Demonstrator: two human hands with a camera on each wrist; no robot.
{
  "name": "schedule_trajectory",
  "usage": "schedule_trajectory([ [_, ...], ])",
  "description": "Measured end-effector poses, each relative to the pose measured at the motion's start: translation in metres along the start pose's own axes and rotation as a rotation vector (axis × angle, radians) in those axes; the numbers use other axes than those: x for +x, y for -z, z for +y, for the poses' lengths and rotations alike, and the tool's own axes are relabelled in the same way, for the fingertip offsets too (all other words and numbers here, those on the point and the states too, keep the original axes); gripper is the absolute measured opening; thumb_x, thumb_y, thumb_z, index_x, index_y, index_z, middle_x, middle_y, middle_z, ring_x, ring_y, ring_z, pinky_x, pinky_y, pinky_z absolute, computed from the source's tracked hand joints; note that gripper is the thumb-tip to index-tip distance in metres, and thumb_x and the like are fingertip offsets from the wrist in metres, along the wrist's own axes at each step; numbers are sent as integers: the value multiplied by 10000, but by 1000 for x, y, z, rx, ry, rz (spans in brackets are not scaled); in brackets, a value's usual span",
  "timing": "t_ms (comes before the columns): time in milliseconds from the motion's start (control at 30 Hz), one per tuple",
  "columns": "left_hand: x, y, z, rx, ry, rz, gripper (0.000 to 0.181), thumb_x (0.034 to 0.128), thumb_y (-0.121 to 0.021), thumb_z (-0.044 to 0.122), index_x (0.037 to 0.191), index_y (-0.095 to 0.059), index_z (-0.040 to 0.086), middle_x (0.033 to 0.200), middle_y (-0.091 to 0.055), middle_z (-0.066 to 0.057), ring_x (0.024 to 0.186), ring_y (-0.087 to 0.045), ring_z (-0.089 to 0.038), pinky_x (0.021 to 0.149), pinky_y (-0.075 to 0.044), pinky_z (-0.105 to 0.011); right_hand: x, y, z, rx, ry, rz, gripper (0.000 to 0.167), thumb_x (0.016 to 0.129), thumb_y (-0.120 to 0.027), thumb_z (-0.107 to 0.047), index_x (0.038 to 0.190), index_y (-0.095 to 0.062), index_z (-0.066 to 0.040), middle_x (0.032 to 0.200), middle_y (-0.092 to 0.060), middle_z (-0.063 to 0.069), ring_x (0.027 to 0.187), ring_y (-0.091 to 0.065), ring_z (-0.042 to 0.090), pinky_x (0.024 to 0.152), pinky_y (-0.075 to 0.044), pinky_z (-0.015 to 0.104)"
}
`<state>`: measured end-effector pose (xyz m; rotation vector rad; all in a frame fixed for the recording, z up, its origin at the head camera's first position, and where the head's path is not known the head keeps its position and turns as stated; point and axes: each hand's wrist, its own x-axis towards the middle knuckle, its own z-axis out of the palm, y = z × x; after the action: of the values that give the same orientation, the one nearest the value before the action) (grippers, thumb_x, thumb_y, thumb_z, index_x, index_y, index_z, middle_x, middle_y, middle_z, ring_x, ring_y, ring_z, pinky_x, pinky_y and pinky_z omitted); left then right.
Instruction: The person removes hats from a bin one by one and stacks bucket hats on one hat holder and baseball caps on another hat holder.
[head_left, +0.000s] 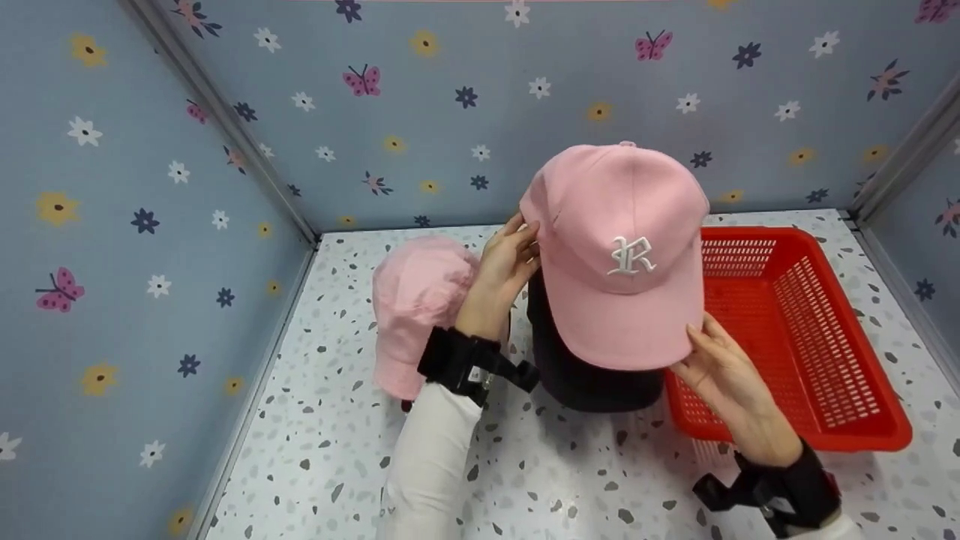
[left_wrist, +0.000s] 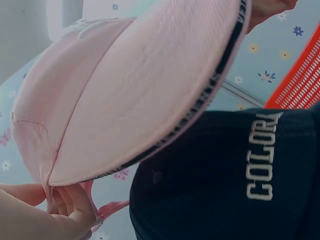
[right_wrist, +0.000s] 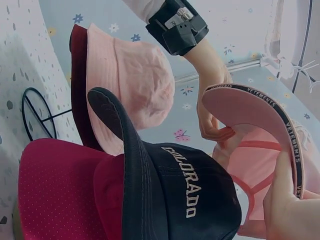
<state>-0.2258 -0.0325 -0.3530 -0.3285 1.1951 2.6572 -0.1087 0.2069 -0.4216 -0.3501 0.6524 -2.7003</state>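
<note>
Both hands hold a pink baseball cap (head_left: 626,247) with a white embroidered letter on its front, raised above a stack of caps. My left hand (head_left: 501,262) grips the lower edge of its crown at the left side, and my right hand (head_left: 727,379) pinches the brim's right edge. Black lettered trim runs along the brim's underside (right_wrist: 250,107). Just below is a dark cap (right_wrist: 192,185) reading COLORADO, which sits over a magenta cap (right_wrist: 65,185). Left of the stack, beside my left forearm, a pink bucket hat (head_left: 420,300) covers a dark red hat (right_wrist: 80,90).
A red perforated plastic basket (head_left: 810,330) stands right of the caps on the speckled white table (head_left: 330,465). A round black wire base (right_wrist: 37,117) supports the bucket hats. Flower-patterned panels (head_left: 480,112) enclose the back and sides.
</note>
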Motion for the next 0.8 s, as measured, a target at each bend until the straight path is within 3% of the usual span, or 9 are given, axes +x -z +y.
schedule_trajectory([
  [267, 20, 6, -2, 35, 21, 21, 472, 888, -465, -14, 1342, -353, 49, 776, -493, -71, 664, -471, -154, 642, -417, -247, 6, 4, 5, 26, -26, 91, 315, 972, -240, -45, 1203, -453, -69, 1160, -511, 85, 1056, -507, 204, 933, -402, 336],
  [600, 31, 14, -12, 132, 58, 107, 491, 875, -493, -5, 1344, -363, 68, 811, -514, -63, 680, -496, -156, 631, -422, -242, 5, 12, 14, 66, -80, 154, 309, 972, -251, -52, 1130, -517, -61, 1098, -544, 87, 1027, -523, 207, 915, -419, 332],
  [800, 33, 23, -18, 222, 80, 142, 471, 872, -512, 22, 1325, -400, 81, 837, -523, -58, 713, -514, -152, 619, -435, -227, 1, 12, 15, -58, -123, 291, 289, 964, -295, -51, 1050, -570, -83, 1020, -573, 60, 942, -550, 177, 846, -464, 300],
])
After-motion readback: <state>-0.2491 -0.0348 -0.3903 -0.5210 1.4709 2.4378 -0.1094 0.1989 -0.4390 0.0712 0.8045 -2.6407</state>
